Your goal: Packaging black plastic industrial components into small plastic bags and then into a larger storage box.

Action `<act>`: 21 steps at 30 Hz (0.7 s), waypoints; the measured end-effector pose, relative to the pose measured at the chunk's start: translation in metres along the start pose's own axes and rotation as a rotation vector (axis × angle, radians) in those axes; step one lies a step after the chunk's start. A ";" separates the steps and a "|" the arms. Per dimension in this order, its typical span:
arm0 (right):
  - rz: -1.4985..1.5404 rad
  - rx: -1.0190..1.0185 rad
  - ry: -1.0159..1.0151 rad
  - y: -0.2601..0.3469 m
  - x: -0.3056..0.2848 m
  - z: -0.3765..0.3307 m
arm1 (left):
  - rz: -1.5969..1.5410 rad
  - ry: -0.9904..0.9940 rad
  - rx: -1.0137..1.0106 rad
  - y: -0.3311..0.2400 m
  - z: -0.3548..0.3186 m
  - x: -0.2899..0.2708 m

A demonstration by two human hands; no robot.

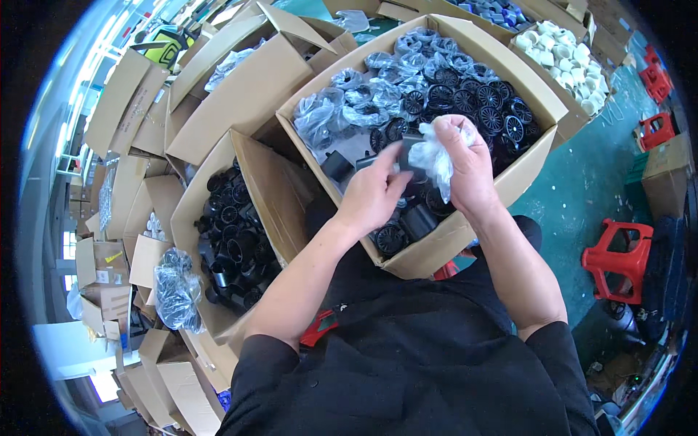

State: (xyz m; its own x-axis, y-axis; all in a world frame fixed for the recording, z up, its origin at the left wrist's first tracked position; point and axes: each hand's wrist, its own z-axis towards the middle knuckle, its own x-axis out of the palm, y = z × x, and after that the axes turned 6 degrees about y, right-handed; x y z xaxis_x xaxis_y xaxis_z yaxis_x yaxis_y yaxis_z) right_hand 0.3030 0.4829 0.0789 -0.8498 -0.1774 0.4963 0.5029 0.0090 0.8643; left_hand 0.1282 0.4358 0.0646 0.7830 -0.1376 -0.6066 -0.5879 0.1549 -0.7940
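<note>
My right hand (pixel 469 160) is closed on a crumpled clear plastic bag (pixel 434 156), over the large open carton (pixel 502 196) in front of me. A dark cylindrical part (pixel 411 151) shows at the bag's left side, partly covered by it. Just left of that part is my left hand (pixel 371 196), its fingers apart and a little blurred; I see nothing held in it. Below the hands lie loose black cylinders (pixel 419 221) and a black spoked round part (pixel 390 238). Many more black spoked parts (pixel 491 120) fill the carton's right side.
Bagged parts (pixel 378 94) pile up in the carton's far left. Another carton of black parts (pixel 233 240) stands to the left, beside a plastic-wrapped bundle (pixel 177 291). White fittings (pixel 563 62) fill a box at the far right. A red stool (pixel 618 260) stands on the green floor (pixel 542 196).
</note>
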 end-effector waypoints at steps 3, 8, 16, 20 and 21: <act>0.114 0.083 0.069 0.001 0.001 -0.004 | 0.135 0.105 0.000 0.008 0.004 0.003; -0.318 0.009 -0.109 -0.008 -0.022 0.009 | 0.112 0.055 -0.033 -0.002 0.002 0.002; -0.426 0.014 -0.340 -0.025 -0.062 0.024 | 0.210 0.008 0.142 0.004 0.004 0.000; -0.438 -0.019 -0.299 -0.016 -0.050 0.017 | 0.348 0.027 0.213 0.001 0.005 -0.003; -0.445 -0.032 -0.223 -0.005 -0.035 0.011 | 0.373 0.024 0.216 0.000 0.005 -0.004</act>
State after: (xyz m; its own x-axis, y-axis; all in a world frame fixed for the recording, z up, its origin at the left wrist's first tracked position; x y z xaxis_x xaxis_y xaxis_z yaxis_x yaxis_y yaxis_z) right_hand 0.3286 0.5003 0.0575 -0.9944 0.0579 0.0885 0.0856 -0.0501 0.9951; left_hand 0.1264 0.4416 0.0671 0.5185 -0.0554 -0.8533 -0.7717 0.3995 -0.4949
